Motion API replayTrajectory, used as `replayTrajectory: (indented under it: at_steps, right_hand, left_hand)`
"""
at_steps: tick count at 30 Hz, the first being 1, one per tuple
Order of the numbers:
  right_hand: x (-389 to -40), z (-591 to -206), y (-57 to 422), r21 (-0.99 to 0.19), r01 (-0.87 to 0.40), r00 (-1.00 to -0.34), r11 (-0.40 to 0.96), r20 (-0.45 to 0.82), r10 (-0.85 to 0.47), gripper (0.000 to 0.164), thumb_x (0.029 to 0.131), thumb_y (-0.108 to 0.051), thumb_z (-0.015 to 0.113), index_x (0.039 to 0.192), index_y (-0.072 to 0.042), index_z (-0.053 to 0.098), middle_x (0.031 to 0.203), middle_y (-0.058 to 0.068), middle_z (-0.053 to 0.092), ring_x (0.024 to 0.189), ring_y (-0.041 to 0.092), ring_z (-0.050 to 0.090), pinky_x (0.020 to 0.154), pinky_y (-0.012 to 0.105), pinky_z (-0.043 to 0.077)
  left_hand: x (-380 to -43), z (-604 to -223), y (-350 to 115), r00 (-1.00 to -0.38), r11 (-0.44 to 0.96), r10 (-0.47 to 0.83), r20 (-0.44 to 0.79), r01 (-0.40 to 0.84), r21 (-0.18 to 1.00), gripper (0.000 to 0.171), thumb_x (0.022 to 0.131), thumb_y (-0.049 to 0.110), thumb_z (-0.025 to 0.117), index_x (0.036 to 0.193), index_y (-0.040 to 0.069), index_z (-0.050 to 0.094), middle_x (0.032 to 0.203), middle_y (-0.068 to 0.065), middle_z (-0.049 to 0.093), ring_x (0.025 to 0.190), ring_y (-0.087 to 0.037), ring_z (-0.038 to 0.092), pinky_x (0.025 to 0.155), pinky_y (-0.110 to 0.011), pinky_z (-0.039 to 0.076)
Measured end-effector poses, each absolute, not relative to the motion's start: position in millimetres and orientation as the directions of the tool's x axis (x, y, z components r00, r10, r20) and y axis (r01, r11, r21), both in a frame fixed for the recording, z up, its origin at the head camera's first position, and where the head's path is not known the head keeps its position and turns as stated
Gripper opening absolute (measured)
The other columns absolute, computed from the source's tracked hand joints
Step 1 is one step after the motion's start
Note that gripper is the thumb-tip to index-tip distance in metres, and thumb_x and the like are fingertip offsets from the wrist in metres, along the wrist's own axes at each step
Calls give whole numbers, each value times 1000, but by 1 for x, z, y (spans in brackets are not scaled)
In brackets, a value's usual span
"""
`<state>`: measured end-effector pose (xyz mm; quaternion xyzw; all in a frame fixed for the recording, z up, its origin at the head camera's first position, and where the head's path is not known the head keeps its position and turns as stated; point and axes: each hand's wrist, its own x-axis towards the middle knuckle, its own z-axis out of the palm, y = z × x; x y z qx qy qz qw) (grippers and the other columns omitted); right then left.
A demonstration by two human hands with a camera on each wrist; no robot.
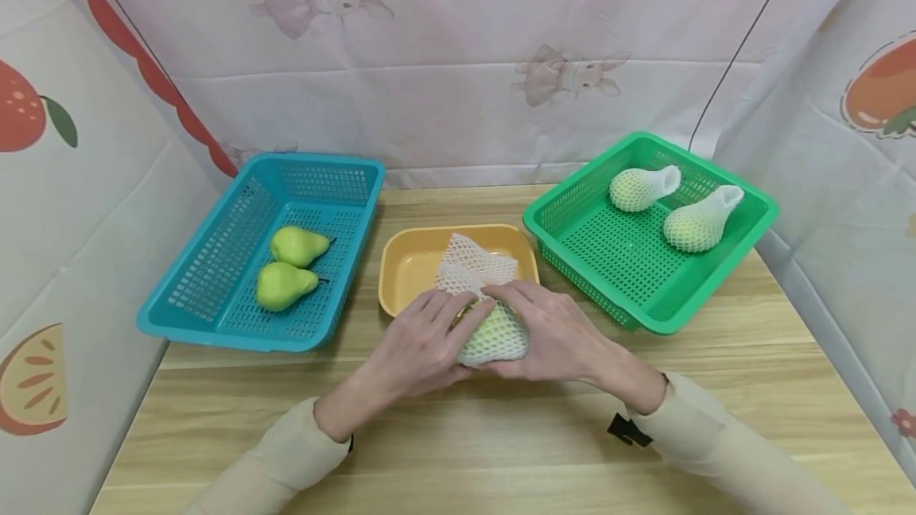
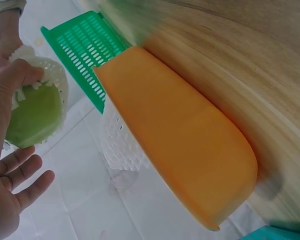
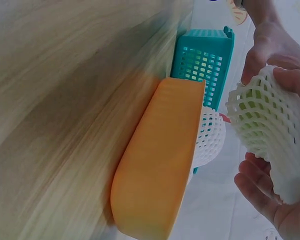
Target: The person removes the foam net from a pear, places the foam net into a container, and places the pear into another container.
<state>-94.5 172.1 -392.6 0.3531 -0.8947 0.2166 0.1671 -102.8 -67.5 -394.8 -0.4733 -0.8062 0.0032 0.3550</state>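
Observation:
Both hands are around a green pear [image 2: 36, 115] partly covered by a white foam net sleeve [image 1: 504, 344], at the front edge of an orange tray. My left hand [image 1: 425, 340] holds its left side, a finger across the top; in the left wrist view, a digit presses the net's edge beside bare green skin, other fingers spread below. My right hand [image 1: 554, 332] grips the right side over the net, which shows around the pear [image 3: 260, 117] in the right wrist view. Behind the hands, more white foam netting [image 1: 475, 265] lies in the orange tray [image 1: 408, 233].
At left stands a blue basket [image 1: 222, 292] with two bare pears [image 1: 286, 286]. A green basket [image 1: 594, 261] at right contains two pears in foam nets [image 1: 697, 221]. The wooden table [image 1: 458, 451] meets printed cloth walls [image 1: 458, 125] at the back and sides.

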Motion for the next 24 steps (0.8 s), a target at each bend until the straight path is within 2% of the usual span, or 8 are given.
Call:
replayTrajectory:
  at_steps: [5,12,20,24]
  right_hand:
    - [-96,-394,174,-281,-709,-690,647,465,-555,97,60,-57,96,137,-8,62,123,11,74,106,23,74,78,36,65]
    - [-98,-396,179,-279,-746,-648,605,512,-564,95,58,-52,98,135,-7,64,124,10,74,108,23,74,82,37,65]
    - [-100,-400,184,-243,-767,-615,593,541,-574,97,57,-53,98,135,-7,64,121,9,74,107,21,72,85,37,65]
    - [-100,-402,187,-222,-775,-601,592,550,-580,98,56,-53,98,135,-8,64,119,8,73,105,20,71,84,36,64]
  left_hand:
    - [-103,-395,-68,-288,540,770,569,770,-340,80,79,66,81,136,12,67,121,-6,74,99,-20,70,91,-31,61]
    - [-104,-395,-74,-258,517,763,592,793,-321,78,79,62,84,135,10,67,124,-7,76,106,-22,72,93,-34,62]
    - [-104,-391,-86,-289,517,779,557,799,-308,92,74,72,82,139,10,63,127,-6,75,110,-23,72,95,-36,62]
    - [-106,-389,-94,-292,500,786,544,818,-284,91,73,71,82,137,9,65,127,-6,75,110,-25,73,95,-38,62]
